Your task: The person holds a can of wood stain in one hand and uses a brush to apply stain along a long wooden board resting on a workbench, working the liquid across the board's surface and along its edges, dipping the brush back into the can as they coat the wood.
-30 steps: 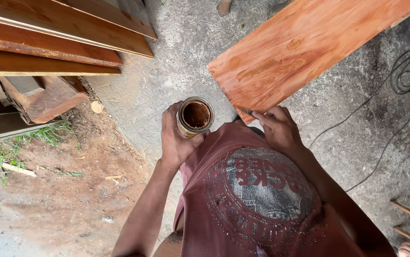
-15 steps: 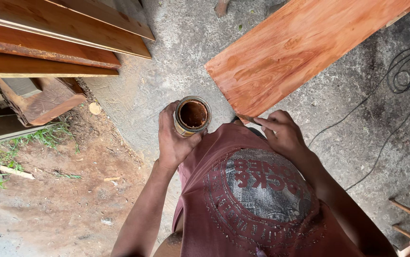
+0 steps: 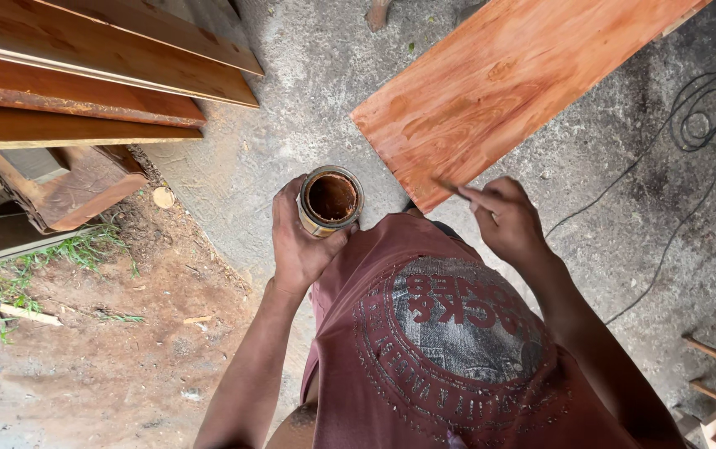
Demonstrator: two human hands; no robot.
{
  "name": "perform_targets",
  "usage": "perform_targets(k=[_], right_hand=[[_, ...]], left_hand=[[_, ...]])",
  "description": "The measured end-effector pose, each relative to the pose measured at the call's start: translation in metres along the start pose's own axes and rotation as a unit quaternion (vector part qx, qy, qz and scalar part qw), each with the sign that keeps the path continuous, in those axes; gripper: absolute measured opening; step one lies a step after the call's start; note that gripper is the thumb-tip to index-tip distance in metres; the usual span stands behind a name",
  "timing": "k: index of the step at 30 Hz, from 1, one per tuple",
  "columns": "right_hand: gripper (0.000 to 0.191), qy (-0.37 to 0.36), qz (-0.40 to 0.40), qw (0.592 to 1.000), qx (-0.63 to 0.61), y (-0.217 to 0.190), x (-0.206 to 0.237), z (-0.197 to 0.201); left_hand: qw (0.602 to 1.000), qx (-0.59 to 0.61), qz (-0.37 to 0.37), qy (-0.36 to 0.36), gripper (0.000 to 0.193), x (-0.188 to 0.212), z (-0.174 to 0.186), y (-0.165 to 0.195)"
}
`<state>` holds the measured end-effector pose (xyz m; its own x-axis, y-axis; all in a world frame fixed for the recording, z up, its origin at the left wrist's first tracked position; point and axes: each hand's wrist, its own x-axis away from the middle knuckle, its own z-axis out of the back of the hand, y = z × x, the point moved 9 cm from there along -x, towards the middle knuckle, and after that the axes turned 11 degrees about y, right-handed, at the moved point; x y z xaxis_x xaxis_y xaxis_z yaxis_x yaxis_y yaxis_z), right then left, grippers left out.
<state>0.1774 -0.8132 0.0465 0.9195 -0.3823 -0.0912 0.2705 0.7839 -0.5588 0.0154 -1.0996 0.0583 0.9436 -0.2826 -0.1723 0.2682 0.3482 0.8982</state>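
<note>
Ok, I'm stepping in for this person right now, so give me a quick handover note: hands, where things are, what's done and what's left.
Left hand: holds the small round open tin of brown stain upright, in front of the chest.
Right hand: pinches a thin dark handle, probably a brush, its tip at the near corner of the long reddish-orange wooden board. The bristles cannot be seen.
Board: slants across the grey concrete floor and looks stained over its visible face.
Left: how far the coat is complete cannot be told; check the near edge first.
</note>
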Motion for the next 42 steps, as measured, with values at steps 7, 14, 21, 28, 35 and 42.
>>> perform_targets(k=[7,14,21,28,35,42], right_hand=[[0.04,-0.026,0.033,0.999,-0.019,-0.003,0.0,-0.025],[0.042,0.027,0.077,0.996,-0.023,-0.023,-0.012,-0.019],[0.052,0.075,0.012,0.994,0.081,-0.013,-0.024,0.003],[0.039,0.056,-0.04,0.997,-0.04,0.01,0.003,0.019],[0.028,0.144,-0.061,0.984,-0.091,0.06,0.02,0.064],[0.029,0.131,-0.197,0.958,-0.16,0.149,0.061,0.093]], left_hand=[[1.0,-0.01,-0.007,0.002,0.091,0.0,0.004,-0.006],[1.0,0.002,0.01,0.005,0.087,-0.004,0.002,-0.01],[1.0,0.01,0.016,0.002,0.084,-0.001,-0.003,-0.012],[1.0,-0.018,0.006,0.014,0.087,-0.005,-0.02,0.003],[0.999,0.029,-0.023,0.032,0.085,-0.012,-0.052,0.056],[1.0,0.006,-0.019,0.011,0.084,-0.005,-0.131,0.112]])
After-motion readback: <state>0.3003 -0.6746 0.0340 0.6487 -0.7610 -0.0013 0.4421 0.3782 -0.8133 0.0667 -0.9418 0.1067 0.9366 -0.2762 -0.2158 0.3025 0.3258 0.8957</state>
